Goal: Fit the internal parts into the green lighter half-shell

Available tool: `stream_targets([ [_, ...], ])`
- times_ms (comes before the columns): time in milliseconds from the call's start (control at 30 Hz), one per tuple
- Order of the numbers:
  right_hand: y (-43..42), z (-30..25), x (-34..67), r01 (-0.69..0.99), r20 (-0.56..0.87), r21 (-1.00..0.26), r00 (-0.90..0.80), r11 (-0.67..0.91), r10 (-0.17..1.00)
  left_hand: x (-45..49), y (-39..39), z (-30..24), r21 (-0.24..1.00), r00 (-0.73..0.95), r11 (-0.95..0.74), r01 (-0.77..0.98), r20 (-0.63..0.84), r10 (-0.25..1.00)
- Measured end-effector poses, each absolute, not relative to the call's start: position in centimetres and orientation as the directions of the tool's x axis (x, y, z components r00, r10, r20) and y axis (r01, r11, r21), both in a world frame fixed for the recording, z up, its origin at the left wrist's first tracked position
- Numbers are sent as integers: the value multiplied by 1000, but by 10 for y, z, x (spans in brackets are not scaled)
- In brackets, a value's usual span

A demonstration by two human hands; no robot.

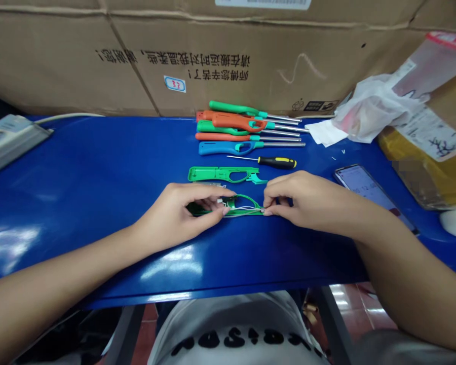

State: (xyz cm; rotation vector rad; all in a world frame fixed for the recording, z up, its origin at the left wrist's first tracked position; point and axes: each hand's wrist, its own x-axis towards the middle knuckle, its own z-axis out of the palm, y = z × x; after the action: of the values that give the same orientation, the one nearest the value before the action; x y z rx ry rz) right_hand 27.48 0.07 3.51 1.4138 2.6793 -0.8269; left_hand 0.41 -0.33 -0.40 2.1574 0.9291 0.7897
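A green lighter shell half (240,207) lies on the blue table (99,172), with white wires and small parts inside it. My left hand (182,213) pinches its left end, fingers closed on it. My right hand (304,200) pinches the right end where the wire comes out. Just behind lies the other green shell half (222,175), apart from both hands. A yellow-and-black screwdriver (275,161) rests beyond that.
Several long-nosed lighters (243,129) in green, orange and blue lie stacked at the back by a cardboard box (228,56). A phone (368,190) lies right of my right hand. White plastic bags (376,109) and a yellow package (429,167) sit far right; a grey device (11,137) far left.
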Motion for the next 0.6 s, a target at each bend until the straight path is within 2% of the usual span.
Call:
stream_targets([
  [200,1,36,277,723,-195,-522,-618,453,762,0,-4,-3,722,553,-539,433,260,791],
  [267,2,33,275,725,-89,-529,-563,440,822,0,-5,-2,719,558,-540,438,254,790],
  [367,5,26,271,802,61,-440,-421,403,905,-1,-6,0,713,575,-549,436,249,780],
  [467,8,20,268,857,36,-359,-383,370,923,-1,-5,1,716,588,-550,431,240,773],
  [600,11,15,267,861,-12,-358,-392,362,920,0,-5,0,746,570,-509,430,214,794],
])
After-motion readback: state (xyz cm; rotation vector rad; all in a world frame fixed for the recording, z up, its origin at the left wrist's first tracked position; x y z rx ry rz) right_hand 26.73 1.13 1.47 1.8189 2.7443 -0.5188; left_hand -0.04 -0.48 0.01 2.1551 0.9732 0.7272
